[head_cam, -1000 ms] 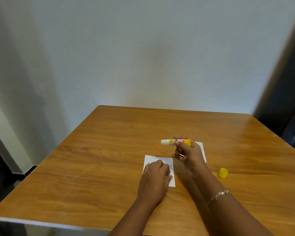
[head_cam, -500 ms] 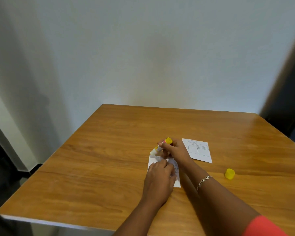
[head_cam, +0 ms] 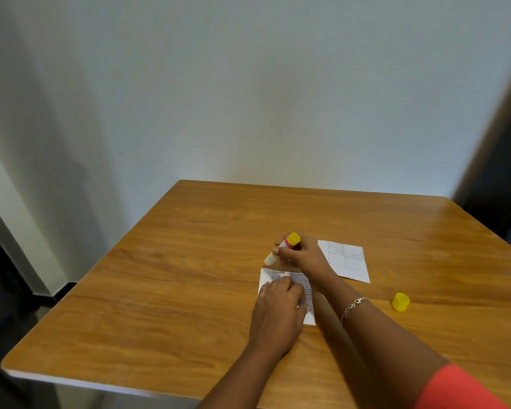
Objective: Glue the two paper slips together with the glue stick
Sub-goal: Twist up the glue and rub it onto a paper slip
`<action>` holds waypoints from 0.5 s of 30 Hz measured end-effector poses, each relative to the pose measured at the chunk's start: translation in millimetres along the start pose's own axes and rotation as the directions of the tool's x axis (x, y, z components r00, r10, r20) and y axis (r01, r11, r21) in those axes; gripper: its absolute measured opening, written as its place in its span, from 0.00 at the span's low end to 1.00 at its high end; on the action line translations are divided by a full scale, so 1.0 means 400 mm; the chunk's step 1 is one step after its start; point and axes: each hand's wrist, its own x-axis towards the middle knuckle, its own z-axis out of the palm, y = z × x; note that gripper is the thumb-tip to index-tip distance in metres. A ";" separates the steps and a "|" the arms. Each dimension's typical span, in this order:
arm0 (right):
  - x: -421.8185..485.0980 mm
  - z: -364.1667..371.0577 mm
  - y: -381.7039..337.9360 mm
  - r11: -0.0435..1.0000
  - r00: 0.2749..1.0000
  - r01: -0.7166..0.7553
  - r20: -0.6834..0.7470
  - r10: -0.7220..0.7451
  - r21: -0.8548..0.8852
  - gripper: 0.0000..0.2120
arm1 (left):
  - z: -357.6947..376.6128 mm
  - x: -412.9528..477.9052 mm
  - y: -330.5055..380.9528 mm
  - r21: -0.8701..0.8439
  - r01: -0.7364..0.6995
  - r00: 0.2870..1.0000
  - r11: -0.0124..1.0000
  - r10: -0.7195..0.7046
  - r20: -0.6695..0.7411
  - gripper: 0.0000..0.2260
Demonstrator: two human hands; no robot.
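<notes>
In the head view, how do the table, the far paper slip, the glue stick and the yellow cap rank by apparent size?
1. table
2. far paper slip
3. glue stick, partly hidden by the right hand
4. yellow cap

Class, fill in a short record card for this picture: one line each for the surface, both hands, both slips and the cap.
Surface: brown wooden table
Left hand: pressing down the nearer white paper slip
Right hand: gripping the uncapped yellow glue stick, tip near that slip's far edge
Second white printed slip: lying apart, untouched
Yellow cap: alone on the table
</notes>
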 end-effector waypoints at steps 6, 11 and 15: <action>0.013 0.011 -0.014 0.989 0.999 0.019 0.041 -0.013 -0.144 0.06 | -0.002 0.000 -0.003 0.000 0.000 1.000 1.000 0.000 0.013 0.07; 0.024 0.020 -0.016 0.920 0.995 0.066 0.091 -0.033 -0.385 0.09 | -0.003 0.000 -0.003 0.003 -0.008 1.000 1.000 0.008 0.009 0.06; 0.033 0.024 -0.021 0.858 0.990 0.114 0.134 -0.053 -0.502 0.11 | -0.002 0.002 -0.003 0.007 -0.021 1.000 1.000 0.021 0.015 0.06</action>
